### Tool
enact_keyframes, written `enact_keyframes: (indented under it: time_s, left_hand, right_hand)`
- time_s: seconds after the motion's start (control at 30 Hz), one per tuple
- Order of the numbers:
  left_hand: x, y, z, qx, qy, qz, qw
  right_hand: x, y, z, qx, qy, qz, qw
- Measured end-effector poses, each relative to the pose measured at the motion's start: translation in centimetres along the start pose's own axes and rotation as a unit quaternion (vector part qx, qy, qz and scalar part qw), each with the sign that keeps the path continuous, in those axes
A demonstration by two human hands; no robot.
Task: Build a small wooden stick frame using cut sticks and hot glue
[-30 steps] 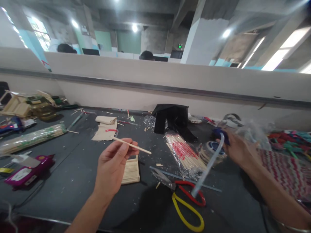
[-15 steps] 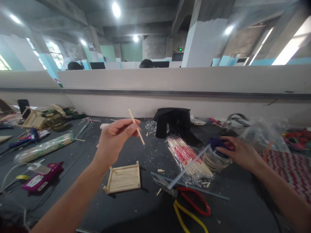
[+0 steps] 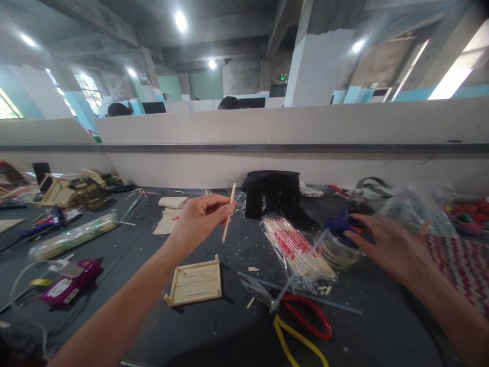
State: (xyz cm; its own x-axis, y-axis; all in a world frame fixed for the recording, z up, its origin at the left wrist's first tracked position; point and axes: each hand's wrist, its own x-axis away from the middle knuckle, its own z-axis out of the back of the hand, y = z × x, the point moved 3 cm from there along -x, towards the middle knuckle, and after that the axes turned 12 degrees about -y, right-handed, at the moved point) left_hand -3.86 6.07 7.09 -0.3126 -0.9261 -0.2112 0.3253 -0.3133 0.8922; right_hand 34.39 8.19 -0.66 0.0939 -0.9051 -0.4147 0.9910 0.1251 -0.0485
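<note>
My left hand [image 3: 206,214] pinches a short wooden stick [image 3: 229,214] between thumb and fingers, nearly upright above the table. Below it lies a small tray-like frame of wooden sticks [image 3: 196,281] with posts at its corners. My right hand [image 3: 385,244] is at the blue glue gun [image 3: 338,225] on a glass jar [image 3: 340,252]; its thumb and fingers are apart. From the gun a long translucent glue stick [image 3: 300,270] slants down to the pliers [image 3: 301,316] with red and yellow handles. Whether the right fingertips still touch the gun is hard to see.
A plastic pack of red-marked sticks [image 3: 294,244] lies left of the jar. Behind it is a black bag-like thing [image 3: 273,191]. At left are a magenta glue gun [image 3: 71,283], another stick pack [image 3: 76,234] and beige cloth [image 3: 166,216]. A low partition [image 3: 267,125] stands behind.
My left hand has moved right with the wooden stick, which now stands more upright. My right hand has loosened from the blue glue gun and drawn slightly right; the glue stick's lower end has shifted.
</note>
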Motion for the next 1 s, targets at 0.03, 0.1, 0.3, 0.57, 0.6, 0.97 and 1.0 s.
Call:
enact_keyframes:
  time_s: [0.03,0.1,0.3,0.57,0.6,0.97,1.0]
  left_hand:
    - [0.1,-0.1,-0.2,0.001,-0.01,0.007,1.0]
    - [0.4,-0.5,-0.7,0.01,-0.036,0.026,0.999]
    - [2.2,-2.2,-2.4,0.056,-0.13,0.057,0.988]
    - [6.2,-4.5,-1.2,0.08,-0.166,0.066,0.981]
    - [6.6,-4.7,-1.0,0.077,-0.165,0.071,0.981]
    - [13.9,-9.1,4.8,0.019,0.044,0.135,0.99]
    - [15.0,-10.4,4.9,0.023,0.051,0.143,0.988]
  right_hand:
    - [0.5,-1.5,1.2,-0.006,0.027,0.01,1.0]
    - [1.9,-5.5,3.6,-0.057,0.085,0.081,0.991]
    - [4.6,-17.9,6.1,-0.047,0.11,0.306,0.945]
    - [4.0,-25.3,3.3,-0.015,0.088,0.382,0.92]
    - [4.1,-25.8,3.3,-0.019,0.085,0.384,0.919]
    - [6.4,-27.7,1.4,-0.05,-0.001,0.324,0.945]
    - [6.6,-27.6,1.1,-0.063,-0.01,0.312,0.948]
